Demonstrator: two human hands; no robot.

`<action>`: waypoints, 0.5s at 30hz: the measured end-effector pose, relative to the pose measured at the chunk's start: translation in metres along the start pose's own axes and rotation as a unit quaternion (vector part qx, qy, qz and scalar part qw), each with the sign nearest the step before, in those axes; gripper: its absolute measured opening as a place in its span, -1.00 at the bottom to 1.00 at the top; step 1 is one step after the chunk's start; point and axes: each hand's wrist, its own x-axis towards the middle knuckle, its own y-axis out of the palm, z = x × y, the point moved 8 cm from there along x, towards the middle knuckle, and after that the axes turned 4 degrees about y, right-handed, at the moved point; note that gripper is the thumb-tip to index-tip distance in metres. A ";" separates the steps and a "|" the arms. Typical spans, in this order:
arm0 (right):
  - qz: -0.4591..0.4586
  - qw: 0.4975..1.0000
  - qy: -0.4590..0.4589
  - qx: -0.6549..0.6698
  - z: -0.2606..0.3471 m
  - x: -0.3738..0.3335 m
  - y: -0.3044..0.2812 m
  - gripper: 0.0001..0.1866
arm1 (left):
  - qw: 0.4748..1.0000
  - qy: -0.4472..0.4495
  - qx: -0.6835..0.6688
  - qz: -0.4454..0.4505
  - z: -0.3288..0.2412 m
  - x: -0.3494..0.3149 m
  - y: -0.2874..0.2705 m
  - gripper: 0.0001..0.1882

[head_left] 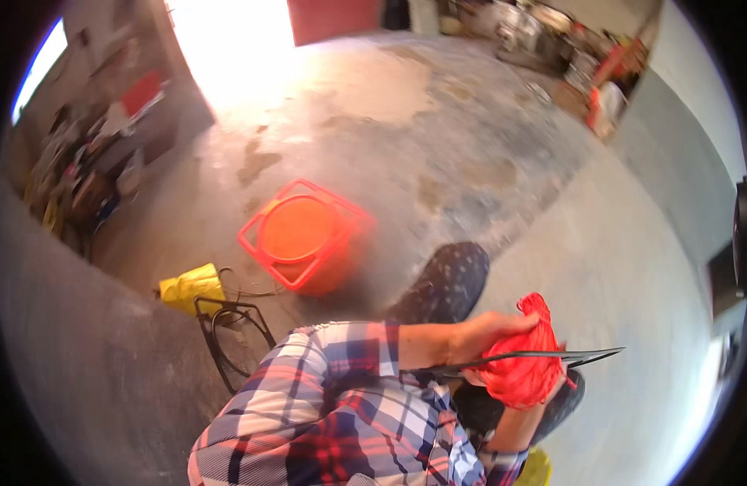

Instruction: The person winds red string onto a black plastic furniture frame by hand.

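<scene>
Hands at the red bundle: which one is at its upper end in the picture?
The left hand, at the upper left of the red bundle; the right hand is lower, mostly hidden behind it.

The bare floor carries everything here — grey, scuffed and marked with brownish patches, washed pale where light falls by the doorway. An orange piece, stool-like, with a squared frame around a round top, stands on it. Near that lie a yellow object and, just beside it, a black tubular frame. Mixed clutter lies along the far right — its separate pieces too blurred to tell.
</scene>
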 end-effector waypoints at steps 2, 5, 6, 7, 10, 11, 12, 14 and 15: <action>0.033 0.985 0.024 0.166 -0.017 -0.008 0.014 -0.38 | 0.995 0.080 0.037 -0.042 -0.003 0.006 -0.012 -0.72; 0.342 0.939 -0.016 0.039 -0.006 0.023 0.079 -0.49 | 0.978 0.110 0.035 -0.175 -0.010 -0.006 -0.027 -0.67; 0.181 0.982 0.022 0.052 -0.003 0.036 0.047 -0.44 | 0.990 0.025 0.025 -0.138 -0.015 -0.012 -0.040 -0.64; 0.067 0.998 -0.019 0.010 0.007 0.046 0.034 -0.36 | 0.997 0.006 0.031 -0.065 -0.019 -0.006 -0.034 -0.52; 0.047 0.985 -0.157 -0.050 0.020 0.044 -0.023 -0.44 | 0.996 -0.017 0.081 0.037 -0.013 0.012 -0.008 -0.22; 0.033 0.985 -0.164 -0.049 0.023 0.037 -0.032 -0.44 | 0.996 -0.023 0.078 0.029 -0.007 0.017 -0.009 -0.23; 0.042 0.987 -0.154 -0.009 0.020 0.032 -0.025 -0.50 | 0.997 -0.027 0.077 0.015 -0.004 0.014 -0.012 -0.24; 0.045 0.986 -0.156 0.037 0.024 0.033 -0.022 -0.57 | 0.995 -0.059 0.076 -0.002 0.003 0.015 -0.007 -0.24; 0.011 0.987 -0.148 0.058 0.026 0.038 -0.029 -0.60 | 0.994 -0.074 0.077 -0.020 0.008 0.015 -0.006 -0.24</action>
